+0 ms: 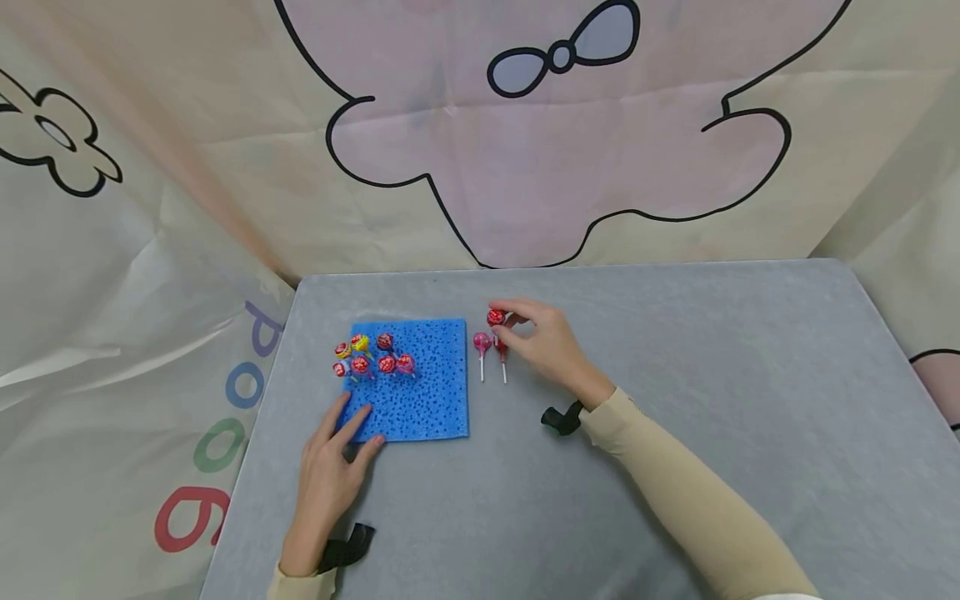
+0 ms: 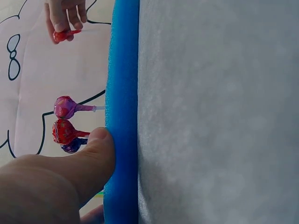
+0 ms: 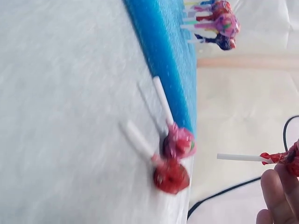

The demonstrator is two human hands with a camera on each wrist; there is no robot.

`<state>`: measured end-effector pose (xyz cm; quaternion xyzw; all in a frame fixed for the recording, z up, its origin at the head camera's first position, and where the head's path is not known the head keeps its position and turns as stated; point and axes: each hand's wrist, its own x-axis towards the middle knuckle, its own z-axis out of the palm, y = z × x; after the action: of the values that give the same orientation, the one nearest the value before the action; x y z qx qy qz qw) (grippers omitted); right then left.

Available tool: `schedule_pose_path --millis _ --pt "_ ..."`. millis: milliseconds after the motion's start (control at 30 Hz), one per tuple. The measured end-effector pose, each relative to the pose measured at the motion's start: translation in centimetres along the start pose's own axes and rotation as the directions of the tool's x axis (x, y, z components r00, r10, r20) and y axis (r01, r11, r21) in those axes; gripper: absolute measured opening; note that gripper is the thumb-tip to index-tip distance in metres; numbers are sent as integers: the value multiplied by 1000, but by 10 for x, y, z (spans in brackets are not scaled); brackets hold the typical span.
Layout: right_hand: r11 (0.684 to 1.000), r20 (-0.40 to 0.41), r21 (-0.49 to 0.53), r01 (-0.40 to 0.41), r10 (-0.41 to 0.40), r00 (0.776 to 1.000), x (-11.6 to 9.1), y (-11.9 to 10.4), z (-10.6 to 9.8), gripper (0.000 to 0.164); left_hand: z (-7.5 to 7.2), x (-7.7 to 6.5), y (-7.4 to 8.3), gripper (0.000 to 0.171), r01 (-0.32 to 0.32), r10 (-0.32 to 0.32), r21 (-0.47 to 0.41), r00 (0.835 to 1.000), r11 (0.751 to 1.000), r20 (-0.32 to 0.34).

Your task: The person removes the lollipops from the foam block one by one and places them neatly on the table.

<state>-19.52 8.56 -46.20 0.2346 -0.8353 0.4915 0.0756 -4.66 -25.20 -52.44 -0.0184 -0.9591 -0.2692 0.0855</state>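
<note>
Between thumb and fingers my right hand [image 1: 546, 340] pinches a red-wrapped lollipop [image 1: 496, 317]. Its white stick points away from the fingers in the right wrist view. Below that hand a pink lollipop [image 1: 482, 343] and another red lollipop [image 3: 171, 177] lie on the table, just right of a blue foam block [image 1: 431, 392]. Several lollipops [image 1: 361, 365] in red, yellow, pink and dark wrappers stand upright in the block's upper left part. With fingers spread, my left hand [image 1: 330, 467] rests on the block's lower left corner, its thumb [image 2: 96, 154] against the edge.
A grey cloth-covered table [image 1: 675, 433] lies under everything. Behind it hangs a printed curtain [image 1: 480, 150] with a pink cartoon shape, and another printed sheet [image 1: 112, 333] hangs on the left. Dark straps [image 1: 562, 418] circle both wrists.
</note>
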Motion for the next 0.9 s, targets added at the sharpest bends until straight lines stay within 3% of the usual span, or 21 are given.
schedule_pose_path --millis 633,900 --pt "999 -103 -34 -38 34 994 -16 21 -18 31 1 0 -1 56 0 0 -4 1000 1000 10" --pt "994 -92 -50 -95 90 992 -17 28 -16 30 1 0 -1 56 -11 11 -6 1000 1000 0"
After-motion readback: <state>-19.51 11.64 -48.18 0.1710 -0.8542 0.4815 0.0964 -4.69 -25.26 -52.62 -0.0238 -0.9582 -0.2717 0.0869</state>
